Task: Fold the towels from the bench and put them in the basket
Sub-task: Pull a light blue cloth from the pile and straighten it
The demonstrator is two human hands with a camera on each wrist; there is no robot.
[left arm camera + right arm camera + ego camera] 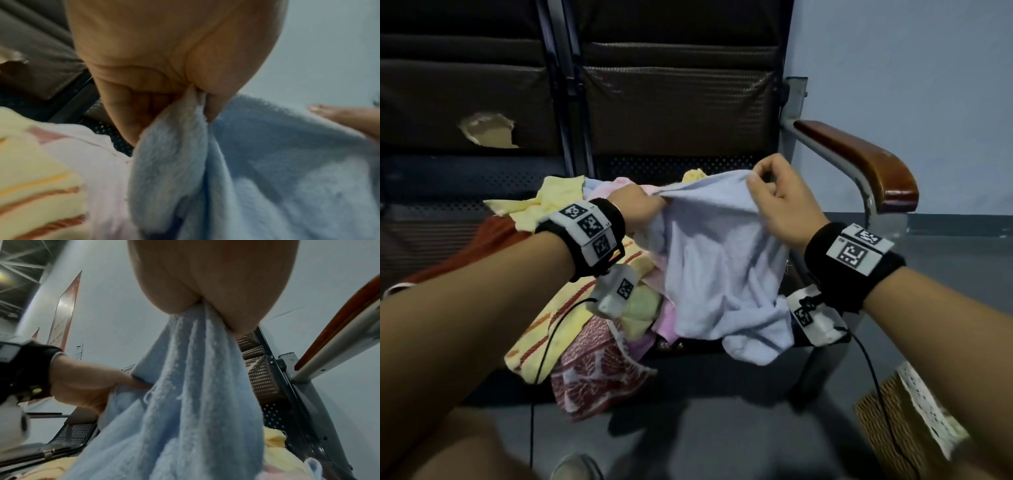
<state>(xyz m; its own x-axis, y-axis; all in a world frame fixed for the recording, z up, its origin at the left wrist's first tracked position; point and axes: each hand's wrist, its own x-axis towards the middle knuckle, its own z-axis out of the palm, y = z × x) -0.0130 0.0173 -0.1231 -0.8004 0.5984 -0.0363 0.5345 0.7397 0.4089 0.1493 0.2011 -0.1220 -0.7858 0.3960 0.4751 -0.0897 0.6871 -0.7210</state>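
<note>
The left hand [637, 202] pinches the top edge of the light blue towel [719, 274] between thumb and curled fingers; the left wrist view shows a fold of the cloth clamped at the fingertips. The right hand [780, 202] grasps the same top edge further right, fingers curled around a gathered corner, slightly higher than the left hand. The towel hangs between both hands and drapes down over the near edge of the bench [681, 168], its lower end bunched.

Remaining towels lie heaped on the bench seat, left of and behind the held one: a pale yellow towel [534, 202] at the far left, a pink towel [619, 185] behind the left hand, a yellow towel with orange stripes [558, 325] hanging over the near edge, and a red patterned towel [592, 373] below it. A dark red cloth [482, 246] lies further left.

The basket [887, 431], woven with a white lace trim, stands on the floor at the near right, well apart from the hands.

The bench has a perforated metal seat, a padded brown backrest with a torn patch [489, 132], and a brown wooden armrest [866, 161] on the right.

Both wrists carry black bands with white tags bearing square black-and-white coded markers [589, 226]; no readable lettering is visible on them.
</note>
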